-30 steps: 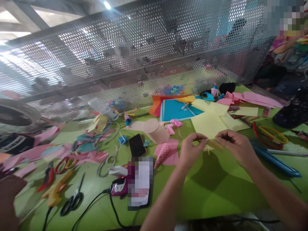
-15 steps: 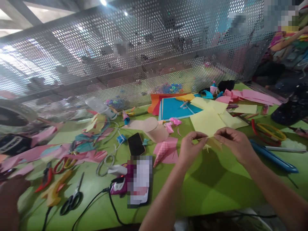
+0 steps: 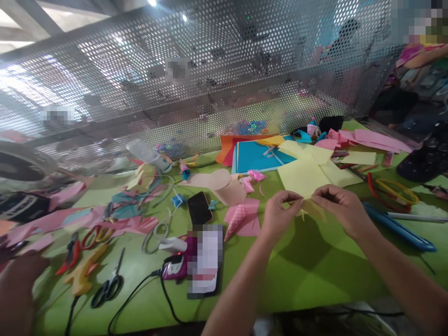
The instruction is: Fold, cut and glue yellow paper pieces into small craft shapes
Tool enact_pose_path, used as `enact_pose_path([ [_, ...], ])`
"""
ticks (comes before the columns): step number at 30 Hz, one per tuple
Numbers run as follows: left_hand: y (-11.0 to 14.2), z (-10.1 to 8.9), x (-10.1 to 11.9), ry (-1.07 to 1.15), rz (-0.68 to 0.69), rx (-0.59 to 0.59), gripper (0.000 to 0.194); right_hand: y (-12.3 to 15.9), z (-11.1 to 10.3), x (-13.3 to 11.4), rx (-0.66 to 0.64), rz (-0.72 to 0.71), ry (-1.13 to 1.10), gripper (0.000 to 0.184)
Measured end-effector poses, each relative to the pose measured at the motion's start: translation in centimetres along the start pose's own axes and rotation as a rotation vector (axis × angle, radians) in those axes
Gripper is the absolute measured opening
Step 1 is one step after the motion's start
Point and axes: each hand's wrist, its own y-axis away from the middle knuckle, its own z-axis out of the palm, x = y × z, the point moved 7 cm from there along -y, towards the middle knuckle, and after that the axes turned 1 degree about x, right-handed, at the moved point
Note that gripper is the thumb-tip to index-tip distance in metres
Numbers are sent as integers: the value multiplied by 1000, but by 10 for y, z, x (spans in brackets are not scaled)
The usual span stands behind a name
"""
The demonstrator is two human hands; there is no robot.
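Observation:
My left hand and my right hand are held close together above the green table. Both pinch a small folded piece of yellow paper between fingertips, the left at its left end, the right at its right end. Just behind them lie larger yellow paper sheets. To the left of my left hand rests a pink paper cone on a pink sheet.
A black phone, a purple glue gun with a black cord, black scissors, red and yellow scissors, blue pens, blue card and pink scraps cover the table. A perforated metal screen stands behind. Another person sits far right.
My hands have stayed together on the yellow paper, with only slight finger shifts. The view has drifted a little.

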Motion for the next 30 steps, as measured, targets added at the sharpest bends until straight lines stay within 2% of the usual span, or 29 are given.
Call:
enact_pose_path([
  [4,0,1,0,-8,5,1,8,-1,3,5,-28,6,4,33],
  [8,1,1,1,-5,-8,-11,9,-2,1,7,-2,-5,41,34],
  [30,0,1,1,-21,-11,6,8,2,5,2,-34,27,102,36],
])
